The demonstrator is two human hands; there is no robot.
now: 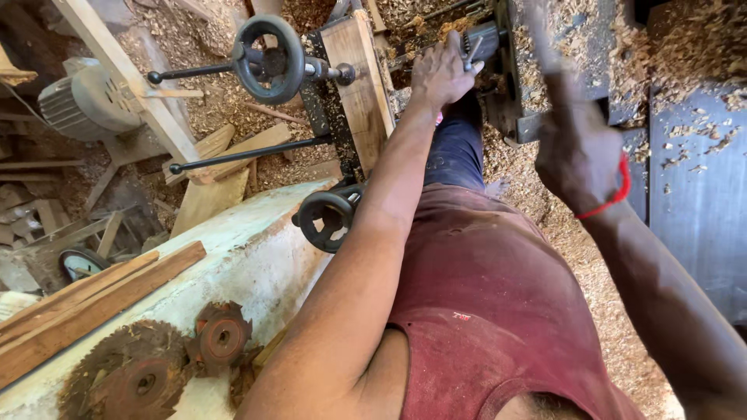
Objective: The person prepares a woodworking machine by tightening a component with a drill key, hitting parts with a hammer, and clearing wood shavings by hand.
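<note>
Grey metal machine part (484, 40), sawdust-strewn, under left hand (440, 74)

The right hand (577, 148) is motion-blurred, and the bar it grips smears upward past the frame's top edge, so its end is unreadable. Left of that hand, the left hand (441, 71) covers a metal handle (475, 48); its lower part stays hidden.

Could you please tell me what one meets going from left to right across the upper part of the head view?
Grey electric motor → black iron handwheel → upright wooden board → left hand → right hand with red wrist string.
</note>
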